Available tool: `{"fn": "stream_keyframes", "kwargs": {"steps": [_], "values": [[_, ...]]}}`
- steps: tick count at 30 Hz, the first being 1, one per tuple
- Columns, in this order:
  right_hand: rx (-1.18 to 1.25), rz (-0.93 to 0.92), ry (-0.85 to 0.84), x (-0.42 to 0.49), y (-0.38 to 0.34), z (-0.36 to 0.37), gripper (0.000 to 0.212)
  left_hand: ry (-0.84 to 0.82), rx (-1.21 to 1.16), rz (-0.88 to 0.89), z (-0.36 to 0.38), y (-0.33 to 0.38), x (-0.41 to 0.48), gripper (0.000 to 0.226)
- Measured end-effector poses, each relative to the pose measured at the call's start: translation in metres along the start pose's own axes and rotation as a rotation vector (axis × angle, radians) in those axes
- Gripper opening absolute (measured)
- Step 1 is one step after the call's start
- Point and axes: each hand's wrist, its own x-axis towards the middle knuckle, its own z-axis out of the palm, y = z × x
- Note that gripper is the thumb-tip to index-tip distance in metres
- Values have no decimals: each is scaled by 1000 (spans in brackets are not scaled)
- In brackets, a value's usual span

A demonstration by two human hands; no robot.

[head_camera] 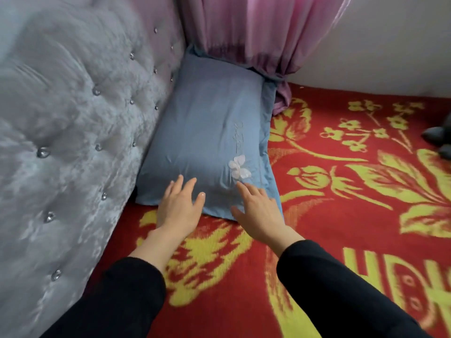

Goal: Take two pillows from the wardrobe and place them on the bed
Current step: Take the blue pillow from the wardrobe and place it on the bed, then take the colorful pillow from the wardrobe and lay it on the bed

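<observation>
A blue pillow [207, 123] with a white butterfly patch lies flat on the bed [341, 215], its long side against the headboard and its far end under the curtain. My left hand [179, 206] rests flat on the pillow's near edge, fingers spread. My right hand [258, 211] lies on the near right corner of the pillow, fingers apart, holding nothing. Both arms wear black sleeves. No second pillow is in view.
A grey tufted headboard [73, 130] with shiny buttons fills the left. A pink curtain [246, 32] hangs at the back over the pillow's far end. The bed carries a red blanket with yellow flowers. A dark object [439, 140] sits at the right edge.
</observation>
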Motion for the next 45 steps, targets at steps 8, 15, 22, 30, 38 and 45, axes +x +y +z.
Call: {"fn": "stream_keyframes", "kwargs": {"steps": [8,15,22,30,38,45], "values": [[-48,-111,-25,-158,-29,-52,56,61,-34,-87,-47,44,-166,47],[-88,-342,-63,-312,-25,-73,52,144,33,-225,-32,76,-365,46],[-173,-568,-126,-443,-22,-87,60,201,29,-426,-23,97,-538,45],[-203,-742,-192,-563,-51,-85,57,323,32,-534,-36,100,-685,41],[-273,-848,-253,-738,-60,-49,54,410,44,-552,6,89,-878,34],[-306,-928,-315,-912,-70,-4,51,427,20,-664,49,70,-1072,35]]}}
